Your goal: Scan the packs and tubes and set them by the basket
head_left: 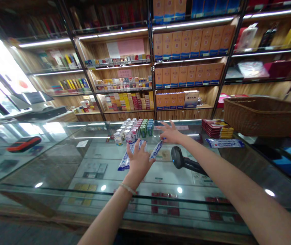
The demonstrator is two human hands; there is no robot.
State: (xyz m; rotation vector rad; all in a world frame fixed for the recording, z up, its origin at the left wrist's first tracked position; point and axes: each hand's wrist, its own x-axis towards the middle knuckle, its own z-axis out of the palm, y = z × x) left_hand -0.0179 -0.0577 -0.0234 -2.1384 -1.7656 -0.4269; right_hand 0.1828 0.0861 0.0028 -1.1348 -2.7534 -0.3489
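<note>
My left hand [137, 163], with a pale bead bracelet at the wrist, spreads its fingers over blue-and-white packets [124, 162] on the glass counter. A single narrow blue-and-white packet [157, 149] slants between my two hands. Its upper end is pinched at the fingertips of my right hand [170, 133], whose other fingers stretch out. The lower end meets my left thumb. Just behind the packets stand rows of small cans or jars [135, 131] with white, pink, green and blue sides. A black handheld scanner [177, 158] lies below my right forearm.
On the right are a stack of red-and-yellow packs [217, 128], another blue-and-white packet [224, 143] and a wicker basket [265, 114]. An orange-and-black device [24, 144] rests on the left. Display goods show under the glass counter [66, 170]. Shelves of boxes [188, 76] rise behind.
</note>
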